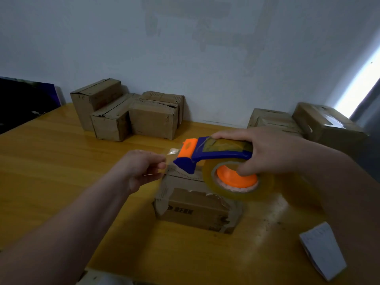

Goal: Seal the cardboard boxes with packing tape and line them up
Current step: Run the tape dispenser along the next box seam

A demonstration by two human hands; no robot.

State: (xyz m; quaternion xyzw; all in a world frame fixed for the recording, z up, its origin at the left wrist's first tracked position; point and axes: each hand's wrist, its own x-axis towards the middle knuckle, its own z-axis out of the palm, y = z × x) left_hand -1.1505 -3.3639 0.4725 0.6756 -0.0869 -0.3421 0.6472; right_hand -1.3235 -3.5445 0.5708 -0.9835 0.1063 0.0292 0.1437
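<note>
1. The right hand (pixel 273 149) grips the tape dispenser (pixel 207 155). Its fingers are curled over the blue frame and the thumb is pressed to the orange hub. The tool is held in the air
2. The left hand (pixel 137 169) has thumb and forefinger closed together on the tape end (pixel 173 151), just off the orange cutter. The remaining fingers are curled in. The strip is clear, and only a glint of it shows
3. The box (pixel 195 206) stands on the yellow table (pixel 61 161), directly below the dispenser. The tool hides whether its top seam is already taped
4. Step judged in hand: drawing out tape to start a strip on this box
5. Recommended: keep the strip taut between the two hands. Land the end a little way down one side wall, centred on the seam, and rub it flat
6. Recommended: then bring the roll low and draw the dispenser straight along the seam. Overrun onto the opposite wall before tearing on the cutter
7. Risk: slack tape will likely fold on itself or cling to the fingers. The box looks light and may slide, so steady it with the left hand once the end holds
8. Other boxes stand against the wall in a left group (pixel 127 114) and a right group (pixel 308 124). That is probably where the line goes
</note>
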